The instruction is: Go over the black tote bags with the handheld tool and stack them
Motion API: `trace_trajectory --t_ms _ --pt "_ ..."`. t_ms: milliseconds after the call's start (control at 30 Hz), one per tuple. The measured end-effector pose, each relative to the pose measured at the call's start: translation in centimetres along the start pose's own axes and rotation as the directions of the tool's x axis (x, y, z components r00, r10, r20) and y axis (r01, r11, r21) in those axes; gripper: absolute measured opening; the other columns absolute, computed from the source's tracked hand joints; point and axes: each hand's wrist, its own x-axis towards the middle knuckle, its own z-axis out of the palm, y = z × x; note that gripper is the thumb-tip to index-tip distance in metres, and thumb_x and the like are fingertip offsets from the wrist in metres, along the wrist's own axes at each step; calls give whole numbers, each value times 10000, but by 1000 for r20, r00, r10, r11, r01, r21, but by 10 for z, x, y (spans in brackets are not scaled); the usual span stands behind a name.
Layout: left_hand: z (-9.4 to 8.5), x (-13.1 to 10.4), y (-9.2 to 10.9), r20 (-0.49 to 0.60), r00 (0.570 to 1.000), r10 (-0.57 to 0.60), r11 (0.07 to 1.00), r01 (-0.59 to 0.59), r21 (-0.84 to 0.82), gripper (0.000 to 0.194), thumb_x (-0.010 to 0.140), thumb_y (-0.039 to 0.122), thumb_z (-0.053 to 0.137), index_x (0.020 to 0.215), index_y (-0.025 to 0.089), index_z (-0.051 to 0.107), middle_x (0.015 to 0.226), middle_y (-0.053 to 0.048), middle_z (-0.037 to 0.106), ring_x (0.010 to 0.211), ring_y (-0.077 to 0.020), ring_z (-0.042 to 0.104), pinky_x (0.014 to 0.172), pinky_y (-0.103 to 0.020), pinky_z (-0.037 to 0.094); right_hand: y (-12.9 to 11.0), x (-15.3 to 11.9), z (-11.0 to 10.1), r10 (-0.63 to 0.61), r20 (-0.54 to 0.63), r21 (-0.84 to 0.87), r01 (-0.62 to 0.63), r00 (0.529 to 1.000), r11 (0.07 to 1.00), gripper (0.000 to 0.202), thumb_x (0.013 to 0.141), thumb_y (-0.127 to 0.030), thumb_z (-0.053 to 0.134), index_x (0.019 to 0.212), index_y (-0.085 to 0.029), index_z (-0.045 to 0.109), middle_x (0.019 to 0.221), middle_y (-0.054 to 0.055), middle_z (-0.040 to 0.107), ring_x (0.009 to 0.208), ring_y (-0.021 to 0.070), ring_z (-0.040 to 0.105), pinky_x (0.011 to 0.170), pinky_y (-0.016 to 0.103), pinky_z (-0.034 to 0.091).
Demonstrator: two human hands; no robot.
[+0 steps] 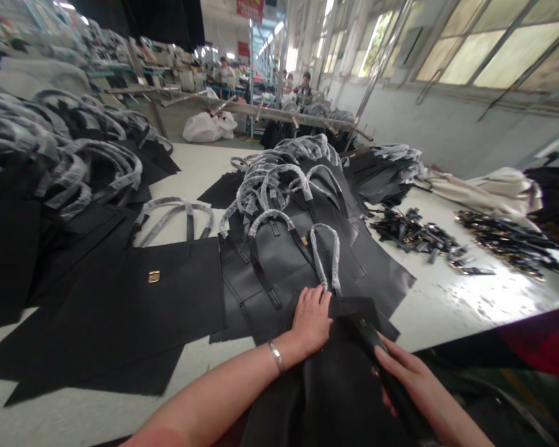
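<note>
My left hand (311, 318), with a silver bracelet at the wrist, is closed on the top edge of a black bag panel (340, 372), beside a plastic-wrapped handle (326, 254). The panel hangs down toward me over the near side. My right hand (398, 366) is wrapped round a long dark object that lies against the panel's right part; its exact kind is hard to make out. Left of my hands lies a flat black panel (181, 298) with a gold clasp (154, 276) and a wrapped handle.
More black panels with wrapped handles are piled ahead (284, 180) and at the left (84, 167). Small black straps with metal parts (414, 231) lie on the pale table (205, 385) at the right, near beige fabric (498, 189). A metal rack and seated people are farther back.
</note>
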Motion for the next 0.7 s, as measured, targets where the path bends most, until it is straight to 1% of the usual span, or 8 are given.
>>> trace_trajectory --t_ms 100,200,333,400,467,567,633,700 --pt "0 0 -2 -4 1000 2 1000 -2 -28 652 783 308 638 1357 181 356 1424 -98 374 1311 -245 327 1163 -441 191 1 -2 0 28 38 -40 -26 999 999 737 825 -492 577 1441 -186 314 633 -27 639 373 142 578 331 232 443" --pt "2 0 -2 -1 1000 20 999 -20 -37 643 770 285 651 1341 192 372 1421 -79 390 1286 -235 352 1158 -432 196 -4 1 5 30 9 -47 -29 1000 998 728 823 -504 572 1430 -180 336 620 -27 640 374 147 577 334 237 442" --pt "-5 1 -4 0 1000 19 997 -19 -69 699 760 320 670 1358 172 342 1388 -100 420 1253 -246 384 1115 -421 263 -19 10 10 -125 -109 -28 123 986 992 765 776 -534 623 1402 -166 381 529 -56 593 372 147 552 369 250 442" --pt "-15 2 -9 11 1000 5 995 -4 -98 745 781 457 641 1372 140 316 1324 -124 462 1198 -257 431 1056 -410 334 -23 10 5 -180 -152 3 183 972 983 803 750 -558 650 1400 -171 382 535 -51 605 397 153 556 394 258 450" --pt "-28 4 -17 26 1000 -5 996 7 -92 619 866 539 493 1331 149 375 1219 -114 520 1119 -250 482 991 -400 383 -23 4 -2 -168 -176 34 177 970 984 824 733 -570 670 1401 -185 379 572 -36 636 446 166 579 423 266 465" --pt "-49 8 -31 60 998 -33 998 37 -56 436 963 483 266 1121 183 540 1052 -78 575 992 -217 541 903 -363 415 -18 -10 -11 -104 -185 44 114 977 992 879 699 -586 695 1408 -181 371 580 -29 648 459 175 580 427 269 468" --pt "-61 11 -40 134 988 -74 992 87 -91 439 940 540 312 1008 196 577 968 -51 597 902 -202 568 816 -325 434 -12 -17 -13 -76 -177 44 85 981 995 906 689 -603 693 1418 -180 360 566 -28 647 462 179 580 431 268 468" --pt "-71 14 -49 252 962 -107 977 150 -155 468 815 645 506 969 211 591 893 -18 610 829 -194 579 731 -290 434 -5 -21 -13 -57 -165 45 65 985 997 939 684 -626 683 1436 -186 332 539 -26 642 469 189 585 440 275 472"
